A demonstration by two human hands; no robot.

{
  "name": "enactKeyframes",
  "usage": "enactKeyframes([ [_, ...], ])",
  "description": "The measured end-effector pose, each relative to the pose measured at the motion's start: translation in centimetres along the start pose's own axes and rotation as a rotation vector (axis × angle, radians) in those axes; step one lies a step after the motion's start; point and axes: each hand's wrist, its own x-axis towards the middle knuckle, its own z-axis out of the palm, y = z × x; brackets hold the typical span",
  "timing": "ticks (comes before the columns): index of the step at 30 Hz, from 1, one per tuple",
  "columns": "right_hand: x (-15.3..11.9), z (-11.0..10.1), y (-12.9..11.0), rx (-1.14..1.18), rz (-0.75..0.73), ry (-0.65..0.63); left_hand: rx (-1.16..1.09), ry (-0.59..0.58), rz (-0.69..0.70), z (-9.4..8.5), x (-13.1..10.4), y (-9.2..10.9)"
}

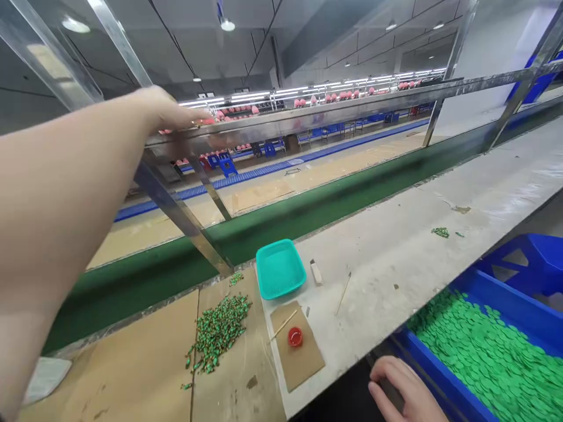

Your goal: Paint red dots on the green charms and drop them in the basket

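My left hand (169,111) is raised at the end of my outstretched arm and rests on top of the metal rail (272,124), its visible fingers stretched along it. A reddish spot shows by the fingertips; I cannot make out what it is. Low on the right, my right hand (407,390) has loosely bent fingers with a gap between them and nothing visible inside. It is beside the blue bin (453,387) of green discs (497,346). On the bench are a teal basket (280,269) and a small red cup (295,337) on a cardboard piece (303,366).
Small green-and-brown pieces (220,331) lie heaped on the brown bench cover. Thin sticks (343,294) and a white tube-like item (315,273) lie near the basket. A green belt (308,205) runs behind, with metal posts (197,234) rising beside it.
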Motion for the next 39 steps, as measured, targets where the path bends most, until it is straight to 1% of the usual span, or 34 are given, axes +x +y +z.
enactKeyframes([
  [1, 0.5, -0.2, -0.6, -0.009, -0.001, 0.005, -0.027, -0.013, -0.009, -0.3, -1.3, -0.3],
  [2, 1.1, -0.1, -1.2, -0.024, -0.007, 0.003, -0.062, -0.01, -0.004, -0.7, -3.1, -0.8],
  [3, 1.7, 0.0, -1.7, -0.045, -0.016, -0.005, -0.108, 0.007, -0.001, -0.9, -5.6, -1.4],
  [4, 2.4, 0.4, -2.1, -0.066, -0.029, -0.021, -0.15, 0.031, 0.016, -1.1, -8.7, -2.3],
  [5, 3.0, 0.9, -2.4, -0.085, -0.047, -0.04, -0.211, 0.01, 0.042, -1.0, -12.4, -3.2],
  [6, 3.7, 1.6, -2.6, -0.1, -0.066, -0.058, -0.33, -0.012, 0.087, -0.7, -16.6, -4.2],
  [7, 4.3, 2.4, -2.8, -0.113, -0.083, -0.076, -0.44, -0.086, 0.152, -0.1, -21.1, -5.3],
  [8, 4.8, 3.3, -3.0, -0.128, -0.094, -0.089, -0.464, -0.161, 0.178, 0.8, -25.7, -6.4],
  [9, 5.2, 4.2, -3.2, -0.146, -0.097, -0.094, -0.467, -0.267, 0.183, 2.0, -30.3, -7.4],
  [10, 5.4, 5.0, -3.3, -0.174, -0.096, -0.096, -0.458, -0.355, 0.175, 3.6, -34.5, -8.3],
  [11, 5.6, 5.8, -3.6, -0.207, -0.089, -0.094, -0.442, -0.409, 0.153, 5.3, -38.2, -9.0],
  [12, 5.5, 6.5, -3.8, -0.243, -0.078, -0.089, -0.418, -0.467, 0.135, 7.1, -41.2, -9.5],
  [13, 5.4, 7.1, -4.1, -0.279, -0.065, -0.082, -0.39, -0.513, 0.118, 9.0, -43.6, -9.8],
  [14, 5.2, 7.6, -4.4, -0.314, -0.05, -0.073, -0.359, -0.554, 0.107, 10.7, -45.3, -9.9],
  [15, 5.0, 8.0, -4.7, -0.347, -0.036, -0.066, -0.329, -0.586, 0.104, 12.3, -46.3, -9.9],
  [17, 4.5, 8.5, -5.4, -0.403, -0.007, -0.055, -0.27, -0.633, 0.107, 14.6, -46.9, -9.5],
  [18, 4.3, 8.8, -5.8, -0.425, 0.007, -0.053, -0.242, -0.647, 0.114, 15.3, -46.7, -9.3],
  [20, 4.1, 9.2, -6.8, -0.461, 0.038, -0.05, -0.195, -0.672, 0.139, 16.1, -45.9, -8.8],
  [23, 4.2, 10.1, -8.4, -0.493, 0.095, -0.039, -0.147, -0.712, 0.187, 16.5, -45.1, -8.4],
  [28, 4.9, 11.7, -10.6, -0.502, 0.181, -0.049, -0.105, -0.734, 0.209, 16.7, -45.1, -8.3],
  [34, 5.1, 12.0, -11.1, -0.487, 0.232, -0.076, -0.108, -0.725, 0.221, 17.2, -44.6, -8.7],
  [39, 5.1, 11.8, -11.2, -0.477, 0.232, -0.086, -0.115, -0.729, 0.287, 17.7, -43.6, -8.6],
])
